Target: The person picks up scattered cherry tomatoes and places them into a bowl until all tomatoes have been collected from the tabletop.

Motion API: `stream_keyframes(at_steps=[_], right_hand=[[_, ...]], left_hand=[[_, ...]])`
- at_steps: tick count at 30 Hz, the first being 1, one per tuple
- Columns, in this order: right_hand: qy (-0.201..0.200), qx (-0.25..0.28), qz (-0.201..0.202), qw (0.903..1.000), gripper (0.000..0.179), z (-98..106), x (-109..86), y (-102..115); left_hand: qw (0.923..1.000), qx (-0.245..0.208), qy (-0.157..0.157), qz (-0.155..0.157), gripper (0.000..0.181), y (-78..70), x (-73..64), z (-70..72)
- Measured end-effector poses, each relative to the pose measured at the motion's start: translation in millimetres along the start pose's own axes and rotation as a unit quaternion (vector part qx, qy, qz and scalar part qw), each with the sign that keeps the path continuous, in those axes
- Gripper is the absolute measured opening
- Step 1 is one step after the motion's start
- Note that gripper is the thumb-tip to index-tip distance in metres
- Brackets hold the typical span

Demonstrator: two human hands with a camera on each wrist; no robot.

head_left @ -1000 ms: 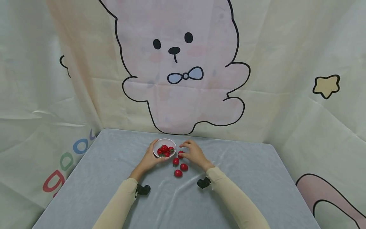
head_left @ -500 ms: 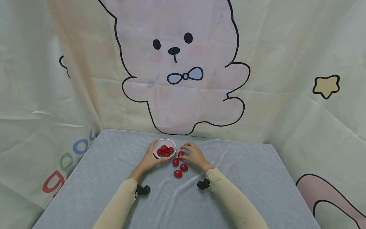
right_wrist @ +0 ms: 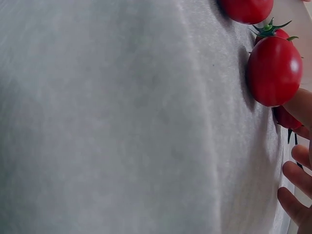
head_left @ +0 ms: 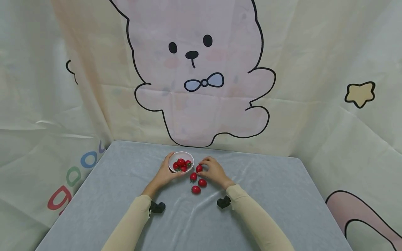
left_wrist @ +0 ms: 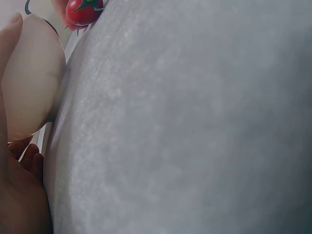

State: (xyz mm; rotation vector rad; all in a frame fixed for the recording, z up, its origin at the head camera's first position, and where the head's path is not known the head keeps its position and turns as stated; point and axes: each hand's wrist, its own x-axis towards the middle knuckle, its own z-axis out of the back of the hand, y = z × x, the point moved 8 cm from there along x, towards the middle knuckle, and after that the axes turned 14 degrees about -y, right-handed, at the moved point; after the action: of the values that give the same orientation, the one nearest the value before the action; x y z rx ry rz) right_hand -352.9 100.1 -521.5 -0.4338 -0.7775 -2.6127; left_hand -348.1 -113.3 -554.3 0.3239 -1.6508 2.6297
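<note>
My left hand holds a small white bowl from its left, thumb at the near rim and fingers round the far side. Several red cherry tomatoes with green stems lie in the bowl. To the bowl's right, my right hand pinches a cherry tomato between thumb and forefinger, its other fingers loosely bent. In the right wrist view this tomato shows between the fingertips, partly hidden by the thumb and a nearer tomato.
Three loose cherry tomatoes lie on the grey cloth-covered table: one by the bowl, one below the right thumb, one nearest me. A printed cloth hangs behind. Both wrists carry black mounts.
The right hand's forefinger and thumb have come in around the tomato beside the bowl. The left hand and the bowl have stayed in place.
</note>
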Motion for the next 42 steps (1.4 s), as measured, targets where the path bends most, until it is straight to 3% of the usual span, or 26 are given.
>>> stream_keyframes(at_steps=[26, 35, 42], right_hand=[[0.0, -0.006, -0.014, 0.9999, 0.046, 0.5, -3.4, -2.7], [-0.014, -0.002, -0.014, 0.9998, 0.049, 6.3, 0.6, -3.7], [-0.049, 0.014, -0.006, 0.9987, 0.047, 22.6, 8.9, -0.4]], left_hand=[[1.0, 0.003, 0.006, 0.006, 0.111, 0.4, -0.4, -2.1], [1.0, 0.0, 0.002, -0.001, 0.112, -3.3, 0.1, -0.7], [1.0, -0.002, 0.001, -0.005, 0.112, -3.4, 0.1, 0.4]])
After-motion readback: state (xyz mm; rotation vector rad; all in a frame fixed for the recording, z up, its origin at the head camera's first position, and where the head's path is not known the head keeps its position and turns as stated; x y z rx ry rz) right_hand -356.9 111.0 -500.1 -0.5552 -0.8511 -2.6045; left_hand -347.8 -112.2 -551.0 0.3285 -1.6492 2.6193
